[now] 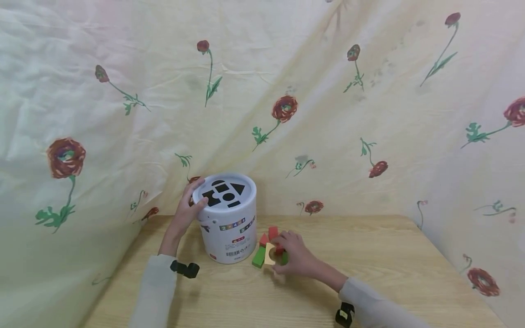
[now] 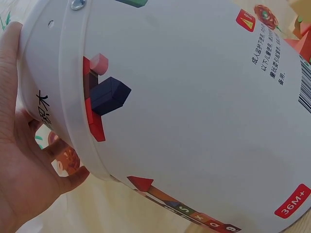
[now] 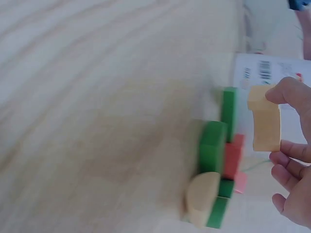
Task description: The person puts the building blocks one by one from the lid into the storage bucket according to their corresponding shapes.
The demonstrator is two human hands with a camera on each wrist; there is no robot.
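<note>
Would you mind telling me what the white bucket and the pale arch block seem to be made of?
The white bucket looks like smooth moulded plastic: glossy sheen, a raised rim band, printed labels. The pale arch block, pinched in the right hand, looks like unpainted wood, matte and tan; faint grain is likely, though blur leaves it open.

1. Both arms wear long, light grey sleeves [image 1: 156, 287] reaching the wrists.
2. A small black camera [image 1: 185, 269] is strapped at the left wrist.
3. Another black camera [image 1: 344, 314] (with a yellowish mark) sits at the right wrist.
</note>
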